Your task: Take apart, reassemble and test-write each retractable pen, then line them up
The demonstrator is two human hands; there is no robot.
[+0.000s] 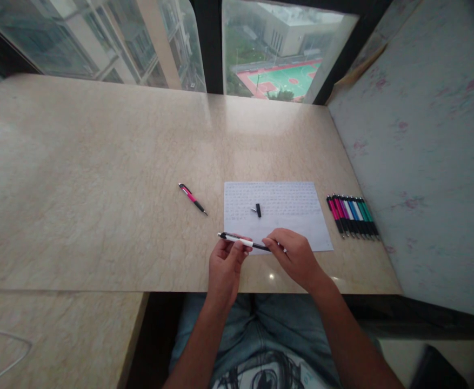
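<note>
My left hand [226, 265] and my right hand [293, 254] both pinch a black-and-white pen [242, 241], held level above the near edge of a beige stone table [99, 178]. The left fingers grip its white barrel. The right fingers close on its dark front end. Just beyond the hands lies a sheet of paper [277, 213] covered with faint handwriting. A small black pen part [258, 210] rests on the sheet. A pink-and-black pen [193, 198] lies alone on the table to the left.
A row of several pens [353, 215], pink, blue and green, lies side by side right of the sheet. A pale wall [423, 162] borders the table's right edge. Windows run along the far side. A lower counter with a white cable [5, 351] sits at bottom left.
</note>
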